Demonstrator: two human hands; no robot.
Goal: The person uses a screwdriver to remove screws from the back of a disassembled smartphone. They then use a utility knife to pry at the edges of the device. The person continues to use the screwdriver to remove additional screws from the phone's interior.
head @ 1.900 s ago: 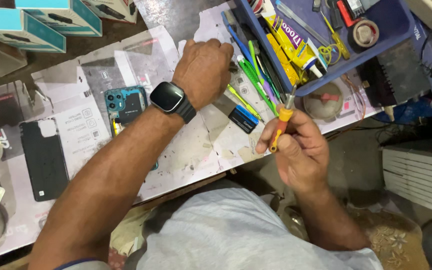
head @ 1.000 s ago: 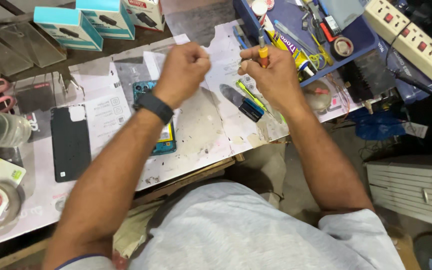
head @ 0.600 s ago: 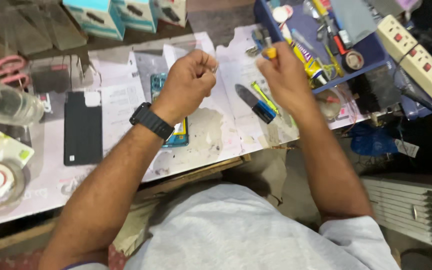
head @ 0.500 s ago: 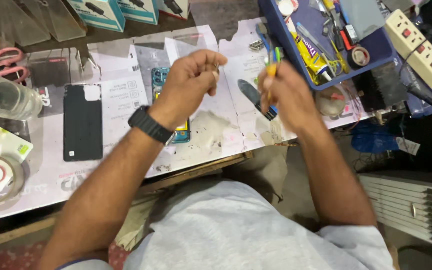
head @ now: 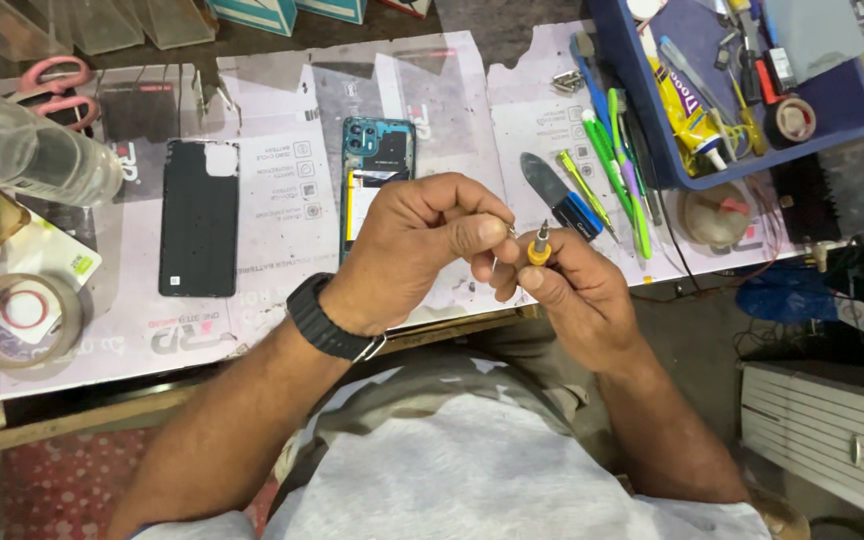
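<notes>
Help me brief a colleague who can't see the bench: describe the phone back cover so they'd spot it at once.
On the paper-covered workbench, look left of the opened teal phone that lies above the left hand. The phone back cover is the flat black rectangle there, with a pale cut-out at its top corner.

A black back cover (head: 199,217), tape roll (head: 29,318), pink scissors (head: 54,82) and blue tray (head: 652,140) lie around.

Opened phone (head: 377,175) between back cover (head: 199,217) at left and tool tray (head: 832,100) at right.
</notes>
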